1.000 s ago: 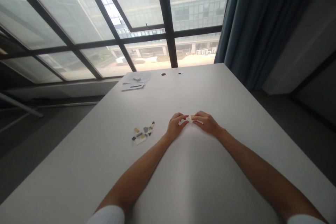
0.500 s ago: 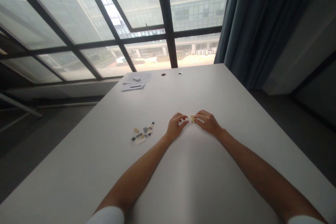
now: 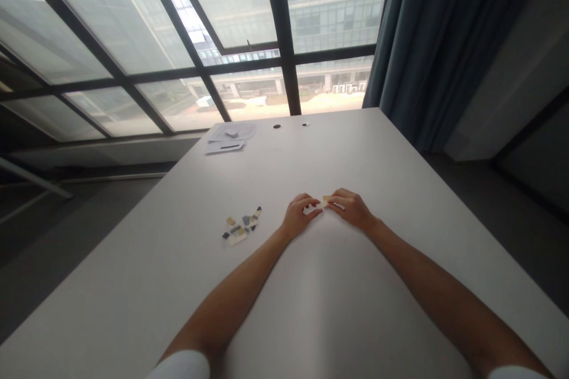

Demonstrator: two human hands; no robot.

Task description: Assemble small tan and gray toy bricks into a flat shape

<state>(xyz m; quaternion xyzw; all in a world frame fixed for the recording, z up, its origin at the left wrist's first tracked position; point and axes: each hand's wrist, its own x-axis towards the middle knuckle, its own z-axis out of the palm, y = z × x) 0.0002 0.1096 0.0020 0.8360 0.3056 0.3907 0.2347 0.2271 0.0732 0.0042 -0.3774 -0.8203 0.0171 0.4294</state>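
Note:
Just beyond the middle of the white table [image 3: 311, 160], my two hands meet over some tiny pieces that look like building bricks. My left hand [image 3: 297, 215] is closed, thumb and fingertips pinching a small white brick [image 3: 322, 205]. Opposite it, my right hand [image 3: 354, 209] pinches a tan brick [image 3: 326, 198] close against the white one. Whether the two are joined cannot be made out, as the fingers cover part of them. Left of my left hand lies a loose group of small tan, white, grey and black bricks [image 3: 241, 230].
Papers [image 3: 225, 147] with a small object on top lie at the table's far left corner. Two dark round spots, perhaps cable holes [image 3: 277, 127], mark the far edge. Large windows [image 3: 231, 6] stand behind the table, with a blue curtain [image 3: 409, 41] on the right.
My left fingertips have shifted slightly right and closer to my right hand, bringing the white brick against the tan one. The loose bricks have stayed put.

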